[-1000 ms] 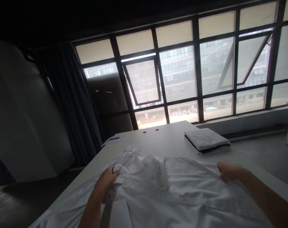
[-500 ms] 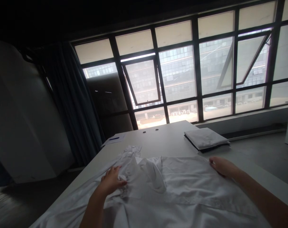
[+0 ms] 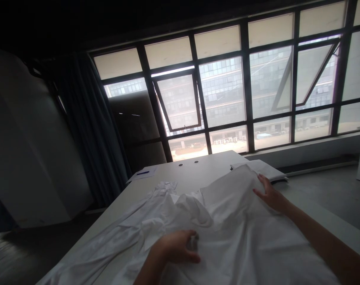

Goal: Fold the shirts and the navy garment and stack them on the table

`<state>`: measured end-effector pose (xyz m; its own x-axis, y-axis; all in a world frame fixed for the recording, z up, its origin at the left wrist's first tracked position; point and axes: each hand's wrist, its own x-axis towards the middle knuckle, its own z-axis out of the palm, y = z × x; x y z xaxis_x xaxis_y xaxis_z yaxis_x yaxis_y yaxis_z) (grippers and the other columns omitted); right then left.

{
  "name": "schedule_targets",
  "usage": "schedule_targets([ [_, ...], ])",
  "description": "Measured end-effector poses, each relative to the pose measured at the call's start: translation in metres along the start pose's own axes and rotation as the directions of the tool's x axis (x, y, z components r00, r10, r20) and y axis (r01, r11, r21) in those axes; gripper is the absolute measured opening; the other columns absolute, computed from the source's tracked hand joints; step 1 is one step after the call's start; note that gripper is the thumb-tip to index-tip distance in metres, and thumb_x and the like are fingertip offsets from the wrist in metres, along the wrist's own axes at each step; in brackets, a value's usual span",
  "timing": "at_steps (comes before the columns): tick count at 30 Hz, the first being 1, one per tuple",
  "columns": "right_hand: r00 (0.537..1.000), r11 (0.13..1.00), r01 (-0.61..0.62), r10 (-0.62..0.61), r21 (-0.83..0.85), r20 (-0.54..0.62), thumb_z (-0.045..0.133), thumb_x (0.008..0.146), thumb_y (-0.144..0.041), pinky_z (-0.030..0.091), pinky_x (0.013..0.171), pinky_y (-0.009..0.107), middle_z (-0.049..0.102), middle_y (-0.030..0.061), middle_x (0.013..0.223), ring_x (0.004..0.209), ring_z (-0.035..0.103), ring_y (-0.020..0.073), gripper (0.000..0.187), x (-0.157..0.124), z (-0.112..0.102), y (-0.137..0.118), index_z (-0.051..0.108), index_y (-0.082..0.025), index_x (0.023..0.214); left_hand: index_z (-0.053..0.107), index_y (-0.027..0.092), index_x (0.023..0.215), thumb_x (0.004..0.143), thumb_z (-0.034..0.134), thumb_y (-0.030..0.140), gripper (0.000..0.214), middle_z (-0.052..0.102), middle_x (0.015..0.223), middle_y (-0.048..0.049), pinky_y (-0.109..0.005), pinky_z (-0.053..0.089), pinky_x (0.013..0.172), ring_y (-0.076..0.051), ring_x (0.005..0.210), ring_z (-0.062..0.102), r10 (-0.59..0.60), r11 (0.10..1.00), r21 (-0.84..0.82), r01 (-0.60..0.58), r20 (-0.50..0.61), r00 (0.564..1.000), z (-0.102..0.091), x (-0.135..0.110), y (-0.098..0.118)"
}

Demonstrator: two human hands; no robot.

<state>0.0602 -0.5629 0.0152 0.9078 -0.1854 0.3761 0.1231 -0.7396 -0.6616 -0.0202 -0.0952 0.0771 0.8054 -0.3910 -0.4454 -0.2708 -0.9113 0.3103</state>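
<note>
Well, from the head view, the left hand (image 3: 174, 248) curls around a bunched pinch of the white shirt (image 3: 242, 241), apparently clamped, though the dim light makes that hard to be sure of. The right hand (image 3: 270, 196) lies open beyond it, fingers spread against a raised fold. The shirt sprawls rumpled and unfolded across the table (image 3: 197, 164), one sleeve reaching away left of the grip, its far edge overlapping a folded stack (image 3: 265, 168). Past the grip lie a pen (image 3: 142, 173) and paper (image 3: 151, 170), then a dark curtain (image 3: 90, 130) and tall windows (image 3: 224, 91).
</note>
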Motion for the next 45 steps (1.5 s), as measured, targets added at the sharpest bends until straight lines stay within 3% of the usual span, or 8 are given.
schedule_targets([
  [5, 0.883, 0.963, 0.184, -0.075, -0.195, 0.464, 0.054, 0.085, -0.053, 0.034, 0.118, 0.047, 0.052, 0.0225, 0.151, 0.142, 0.045, 0.0369, 0.073, -0.046, 0.027, -0.041, 0.052, -0.010, 0.144, 0.024, 0.026, 0.163, 0.068, 0.071, 0.074, 0.116, 0.002, 0.172, -0.0105, -0.067, 0.023, 0.119, -0.045, 0.156, 0.005, -0.066, 0.997, 0.043, 0.066, -0.006, 0.998, 0.028, 0.028, 0.003],
  [9, 0.777, 0.947, 0.178, 0.031, -0.267, 0.629, 0.053, 0.086, -0.066, 0.028, 0.114, 0.069, 0.026, 0.0118, 0.168, 0.150, 0.026, 0.0454, 0.079, -0.106, 0.071, -0.096, 0.043, -0.028, 0.155, 0.014, 0.032, 0.164, 0.080, 0.055, 0.073, 0.102, -0.007, 0.171, -0.0057, -0.077, 0.006, 0.116, -0.041, 0.156, -0.007, -0.071, 0.994, 0.075, 0.082, -0.139, 0.988, 0.037, 0.044, -0.014],
  [15, 0.843, 0.916, 0.251, -0.048, -0.313, 0.536, 0.039, 0.092, -0.076, -0.004, 0.109, 0.084, 0.018, 0.0049, 0.170, 0.154, 0.005, 0.0481, 0.076, -0.139, 0.116, -0.114, 0.035, -0.038, 0.158, 0.024, 0.031, 0.162, 0.089, 0.043, 0.070, 0.086, 0.008, 0.173, -0.0076, -0.068, 0.005, 0.120, -0.039, 0.157, 0.002, -0.075, 0.986, 0.115, 0.117, -0.312, 0.947, 0.039, 0.052, -0.026],
  [22, 0.802, 0.898, 0.319, -0.085, -0.303, 0.591, 0.033, 0.092, -0.079, -0.005, 0.115, 0.076, 0.019, 0.0074, 0.170, 0.155, 0.011, 0.0411, 0.081, -0.096, 0.095, -0.084, 0.032, -0.034, 0.160, 0.055, 0.025, 0.144, 0.069, 0.066, 0.078, 0.093, 0.054, 0.143, -0.0233, -0.061, 0.045, 0.100, -0.047, 0.128, 0.051, -0.139, 0.976, 0.128, 0.175, -0.246, 0.959, 0.038, 0.027, 0.003],
  [29, 0.906, 0.871, 0.282, -0.103, -0.403, 0.410, 0.045, 0.097, -0.053, 0.003, 0.118, 0.072, 0.030, 0.0128, 0.167, 0.153, 0.022, 0.0412, 0.061, -0.114, 0.103, -0.102, 0.048, -0.027, 0.152, 0.018, 0.027, 0.163, 0.083, 0.050, 0.078, 0.101, 0.000, 0.170, -0.0207, -0.082, 0.023, 0.104, -0.052, 0.153, 0.002, -0.215, 0.966, 0.099, 0.240, -0.215, 0.953, 0.053, 0.048, 0.012],
  [34, 0.795, 0.905, 0.391, -0.241, -0.166, 0.557, 0.040, 0.096, -0.068, 0.000, 0.120, 0.070, 0.026, 0.0091, 0.168, 0.155, 0.017, 0.0381, 0.068, -0.130, 0.114, -0.108, 0.041, -0.035, 0.156, 0.020, 0.026, 0.163, 0.092, 0.040, 0.070, 0.086, 0.003, 0.171, -0.0159, -0.079, 0.019, 0.110, -0.047, 0.155, 0.002, -0.188, 0.971, 0.090, 0.222, -0.290, 0.938, 0.048, 0.057, -0.001],
  [40, 0.813, 0.913, 0.357, -0.199, -0.198, 0.548, 0.031, 0.096, -0.075, -0.006, 0.120, 0.068, 0.025, 0.0079, 0.168, 0.156, 0.015, 0.0358, 0.074, -0.110, 0.111, -0.095, 0.039, -0.034, 0.157, 0.030, 0.018, 0.161, 0.078, 0.067, 0.056, 0.098, 0.020, 0.169, -0.0153, -0.050, 0.022, 0.125, -0.037, 0.156, 0.018, -0.078, 0.991, 0.098, 0.095, -0.159, 0.984, 0.029, 0.020, -0.015],
  [45, 0.818, 0.913, 0.354, -0.198, -0.202, 0.540, 0.031, 0.096, -0.075, -0.005, 0.119, 0.069, 0.026, 0.0079, 0.168, 0.156, 0.015, 0.0354, 0.074, -0.105, 0.109, -0.089, 0.039, -0.034, 0.157, 0.027, 0.029, 0.161, 0.066, 0.080, 0.052, 0.111, 0.012, 0.171, -0.0069, -0.048, 0.018, 0.126, -0.036, 0.157, 0.011, 0.010, 0.992, 0.123, 0.001, -0.091, 0.996, 0.031, -0.002, -0.042],
])
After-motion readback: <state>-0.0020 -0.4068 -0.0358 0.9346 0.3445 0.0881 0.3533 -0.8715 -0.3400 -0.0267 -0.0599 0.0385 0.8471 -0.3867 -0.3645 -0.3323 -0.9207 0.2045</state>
